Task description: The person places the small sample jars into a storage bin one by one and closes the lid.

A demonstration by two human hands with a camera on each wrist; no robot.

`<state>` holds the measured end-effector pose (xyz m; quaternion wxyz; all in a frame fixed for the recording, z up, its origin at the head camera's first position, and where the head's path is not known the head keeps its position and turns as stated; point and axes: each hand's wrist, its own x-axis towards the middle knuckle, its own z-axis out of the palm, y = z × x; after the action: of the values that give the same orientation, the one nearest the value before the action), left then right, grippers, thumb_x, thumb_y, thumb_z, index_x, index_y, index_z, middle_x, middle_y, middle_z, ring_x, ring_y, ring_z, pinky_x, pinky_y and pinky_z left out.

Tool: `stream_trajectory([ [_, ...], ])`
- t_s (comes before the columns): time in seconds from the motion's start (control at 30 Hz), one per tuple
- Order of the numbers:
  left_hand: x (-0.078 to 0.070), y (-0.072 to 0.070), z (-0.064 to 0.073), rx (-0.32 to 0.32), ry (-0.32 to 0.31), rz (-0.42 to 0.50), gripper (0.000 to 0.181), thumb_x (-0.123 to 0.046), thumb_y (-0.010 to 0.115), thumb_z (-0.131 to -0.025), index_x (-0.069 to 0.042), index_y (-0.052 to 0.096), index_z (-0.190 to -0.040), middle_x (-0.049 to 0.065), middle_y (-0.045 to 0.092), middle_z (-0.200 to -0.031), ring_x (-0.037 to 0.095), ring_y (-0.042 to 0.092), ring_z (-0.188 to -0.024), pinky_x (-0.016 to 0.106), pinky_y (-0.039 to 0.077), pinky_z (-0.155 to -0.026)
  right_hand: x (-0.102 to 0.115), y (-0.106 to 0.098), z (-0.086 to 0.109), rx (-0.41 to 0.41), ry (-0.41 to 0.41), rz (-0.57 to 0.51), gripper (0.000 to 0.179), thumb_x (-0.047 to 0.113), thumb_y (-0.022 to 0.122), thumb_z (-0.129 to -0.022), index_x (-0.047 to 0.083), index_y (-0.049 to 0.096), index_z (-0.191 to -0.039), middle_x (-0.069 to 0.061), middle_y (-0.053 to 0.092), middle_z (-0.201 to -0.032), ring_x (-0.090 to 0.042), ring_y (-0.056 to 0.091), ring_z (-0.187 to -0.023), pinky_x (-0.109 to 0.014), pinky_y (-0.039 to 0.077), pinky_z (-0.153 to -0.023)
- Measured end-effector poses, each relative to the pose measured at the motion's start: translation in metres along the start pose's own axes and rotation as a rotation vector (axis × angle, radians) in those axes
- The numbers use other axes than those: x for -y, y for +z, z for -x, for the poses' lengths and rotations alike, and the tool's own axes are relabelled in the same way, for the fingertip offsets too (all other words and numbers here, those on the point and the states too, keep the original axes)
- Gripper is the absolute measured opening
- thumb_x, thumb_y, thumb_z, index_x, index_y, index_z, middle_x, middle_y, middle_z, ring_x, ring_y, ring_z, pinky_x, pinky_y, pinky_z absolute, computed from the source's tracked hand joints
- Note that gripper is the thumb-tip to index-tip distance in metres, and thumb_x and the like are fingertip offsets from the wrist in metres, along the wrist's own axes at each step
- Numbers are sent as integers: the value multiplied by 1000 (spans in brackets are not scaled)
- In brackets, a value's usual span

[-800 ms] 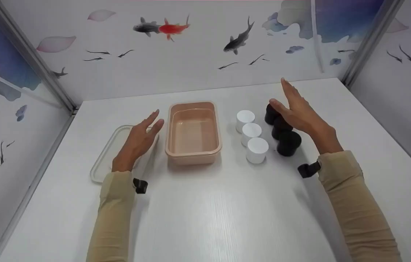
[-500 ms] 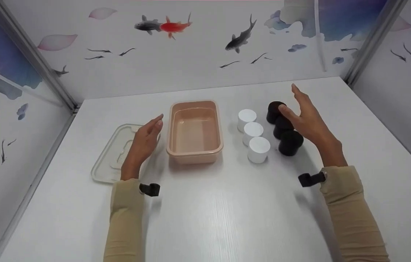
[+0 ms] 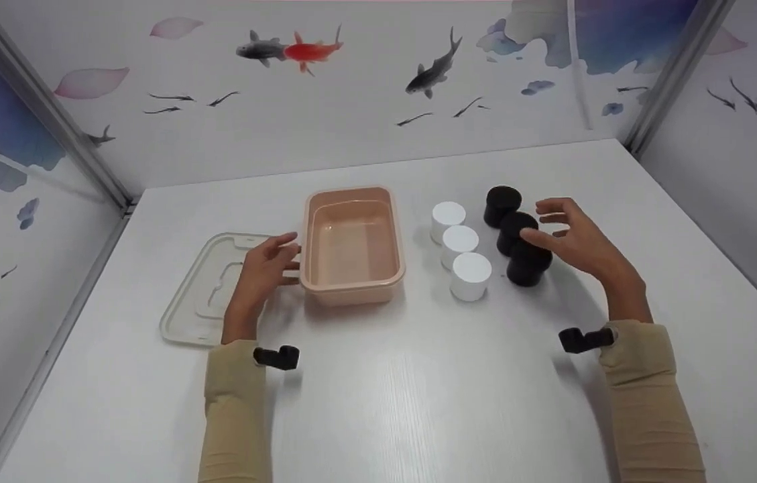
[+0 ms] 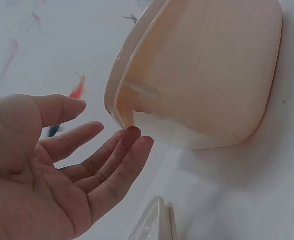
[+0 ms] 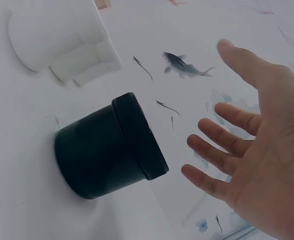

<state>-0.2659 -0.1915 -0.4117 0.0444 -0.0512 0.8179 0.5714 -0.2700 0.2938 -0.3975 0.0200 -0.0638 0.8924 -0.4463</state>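
A peach-coloured plastic tub, without a cover on it, stands mid-table. Beside its left wall is my left hand, fingers relaxed and slightly spread. In the left wrist view the fingertips overlap the tub's rim; whether they touch cannot be told. Three white lidded jars stand in a slanted row right of the tub, with three black jars in a row beyond. My right hand hovers at the right of the black jars, fingers loosely bent around nothing. The right wrist view shows a gap to the nearest black jar.
A pale flat lid lies on the white table to the left, partly under my left hand. A back wall with painted fish and side panels bound the table. Small black cameras sit on both wrists.
My left hand has come down and rightward to the tub's side, uncovering more of the lid. My right hand has lowered beside the black jars, its fingers now more bent. The jars and tub stay put.
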Motion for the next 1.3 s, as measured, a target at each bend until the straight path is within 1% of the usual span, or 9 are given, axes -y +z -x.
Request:
stream_trajectory([
  [0.13,-3,2,-1,19,-33,-1,49,-27,52,-105,-13,44,-151,17,58,-141,30,66,-115,30,63,-82,-5,-6,1,87,56,32,85,46,72,-91,3,27,-149,-20,32,-154,-42,36,-143,-58,41,-111],
  [0.23,-4,5,-3,32,-59,-10,50,-29,54,-104,-14,44,-151,15,58,-141,28,66,-114,26,62,-78,-13,-7,1,118,77,37,87,45,74,-89,2,26,-148,-22,34,-152,-41,34,-144,-57,39,-112],
  [0.37,-2,7,-6,41,-88,-7,51,-28,56,-104,-13,44,-151,15,59,-140,24,66,-111,21,60,-72,-26,-3,-1,140,100,26,89,43,76,-88,1,24,-147,-25,35,-150,-42,33,-144,-58,36,-115],
  [0.53,0,6,-6,35,-92,11,51,-21,57,-103,-12,42,-151,16,59,-140,23,66,-107,23,61,-75,-35,4,-3,167,103,17,90,37,80,-85,-1,24,-144,-26,34,-148,-44,33,-142,-59,35,-116],
  [0.67,0,6,-6,38,-101,18,51,-21,57,-103,-13,42,-152,15,59,-141,24,66,-111,25,61,-78,-38,3,-3,188,102,29,87,33,82,-84,-2,25,-141,-26,34,-147,-44,35,-141,-58,35,-115],
  [0.83,1,6,-6,49,-109,34,48,-21,57,-103,-12,47,-149,16,60,-139,26,66,-115,25,62,-76,-36,0,-3,207,81,59,81,30,81,-84,-3,31,-138,-24,40,-142,-42,38,-136,-55,33,-114],
  [1.07,1,8,-5,56,-86,81,46,-19,58,-103,-9,49,-147,19,62,-134,27,68,-110,27,63,-71,-27,-4,1,207,76,86,74,34,78,-87,-1,34,-136,-20,42,-139,-39,38,-134,-51,36,-110],
  [1.2,1,8,-3,54,-82,86,45,-18,58,-102,-9,51,-145,20,64,-130,23,69,-104,27,63,-69,-15,-7,6,212,62,108,74,36,78,-87,1,35,-137,-20,43,-139,-38,38,-135,-51,39,-108],
  [1.3,0,6,-3,50,-82,61,45,-18,58,-102,-9,51,-146,19,64,-129,21,69,-101,26,63,-70,-2,-9,8,202,17,117,71,35,77,-88,0,37,-136,-20,46,-136,-38,41,-134,-50,40,-106],
])
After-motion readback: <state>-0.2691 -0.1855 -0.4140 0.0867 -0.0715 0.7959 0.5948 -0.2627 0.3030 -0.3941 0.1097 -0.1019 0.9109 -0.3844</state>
